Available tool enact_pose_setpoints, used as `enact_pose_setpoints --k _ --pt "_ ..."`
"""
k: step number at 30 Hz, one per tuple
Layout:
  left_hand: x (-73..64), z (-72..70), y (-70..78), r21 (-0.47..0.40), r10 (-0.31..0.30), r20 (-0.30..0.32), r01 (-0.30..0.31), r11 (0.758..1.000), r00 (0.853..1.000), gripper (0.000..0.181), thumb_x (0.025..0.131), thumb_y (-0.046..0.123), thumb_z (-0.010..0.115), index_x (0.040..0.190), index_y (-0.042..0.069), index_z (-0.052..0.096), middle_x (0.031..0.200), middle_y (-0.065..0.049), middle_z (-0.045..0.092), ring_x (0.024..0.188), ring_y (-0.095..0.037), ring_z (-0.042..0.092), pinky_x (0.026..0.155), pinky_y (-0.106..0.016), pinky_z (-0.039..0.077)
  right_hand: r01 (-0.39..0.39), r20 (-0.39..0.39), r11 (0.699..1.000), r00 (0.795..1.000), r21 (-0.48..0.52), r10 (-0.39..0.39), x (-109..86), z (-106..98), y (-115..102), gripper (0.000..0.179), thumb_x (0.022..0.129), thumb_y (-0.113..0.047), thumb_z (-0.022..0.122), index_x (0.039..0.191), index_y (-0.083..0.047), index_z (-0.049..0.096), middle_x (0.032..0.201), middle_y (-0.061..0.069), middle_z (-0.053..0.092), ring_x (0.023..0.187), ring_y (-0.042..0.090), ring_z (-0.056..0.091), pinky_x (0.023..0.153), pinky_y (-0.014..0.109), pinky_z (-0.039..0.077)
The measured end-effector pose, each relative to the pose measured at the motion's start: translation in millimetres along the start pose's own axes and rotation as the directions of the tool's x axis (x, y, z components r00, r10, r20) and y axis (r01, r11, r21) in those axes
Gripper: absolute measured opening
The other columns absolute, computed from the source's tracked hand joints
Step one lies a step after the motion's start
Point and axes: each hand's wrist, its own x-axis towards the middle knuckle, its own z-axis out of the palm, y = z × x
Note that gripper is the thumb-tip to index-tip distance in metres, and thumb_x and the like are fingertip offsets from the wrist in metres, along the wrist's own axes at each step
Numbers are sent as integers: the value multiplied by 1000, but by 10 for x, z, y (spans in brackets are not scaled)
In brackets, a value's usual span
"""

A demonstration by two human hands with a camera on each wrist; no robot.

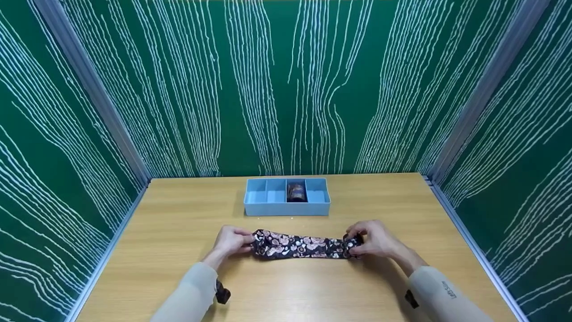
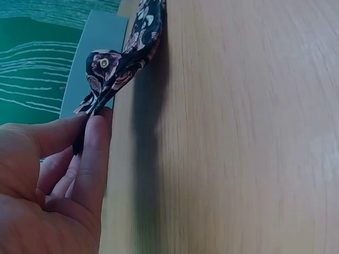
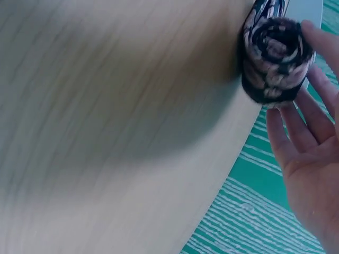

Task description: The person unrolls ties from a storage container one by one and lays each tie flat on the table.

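Observation:
A dark necktie (image 1: 308, 247) with pink and white flowers stretches from left to right between both hands, just in front of the box. My left hand (image 1: 230, 242) pinches its left end between thumb and fingers, and the left wrist view shows the fabric (image 2: 135, 61) folded over there. At the other end the cloth is wound into a coil (image 3: 275, 63), with its spiral facing the right wrist camera. My right hand (image 1: 376, 239) holds this coil between thumb and fingers.
A light blue box (image 1: 286, 209) with several compartments stands at the back of the wooden table (image 1: 178, 214). One compartment right of its middle holds a dark patterned roll (image 1: 296, 191). Green walls (image 1: 286, 89) with white lines enclose the back and sides.

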Motion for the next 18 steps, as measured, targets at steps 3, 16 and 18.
enact_pose_setpoints --k 3,16,18 --pt "-6 -19 -3 56 4 -33 -3 998 999 24 91 -1 89 114 -5 85 117 -26 84 66 -10 75 66 -24 69 -26 9 1000 1000 5 26 0 -6 -20 28 77 -17 100 100 -17 85 121 10 86 114 37 80 104 57 67" --pt "-8 -80 -24 89 24 -31 -21 996 999 24 90 3 92 113 -2 86 113 -23 85 66 -10 77 68 -27 70 -98 48 995 994 31 96 -144 -143 122 49 82 -14 97 126 -4 78 127 16 84 121 41 79 110 65 62" --pt "2 -88 -30 80 16 -36 -13 997 999 24 90 3 92 113 -1 86 112 -22 85 67 -11 78 69 -27 70 -108 50 994 993 20 106 -167 -155 148 60 82 -15 98 134 3 75 131 22 82 122 44 79 110 65 62"
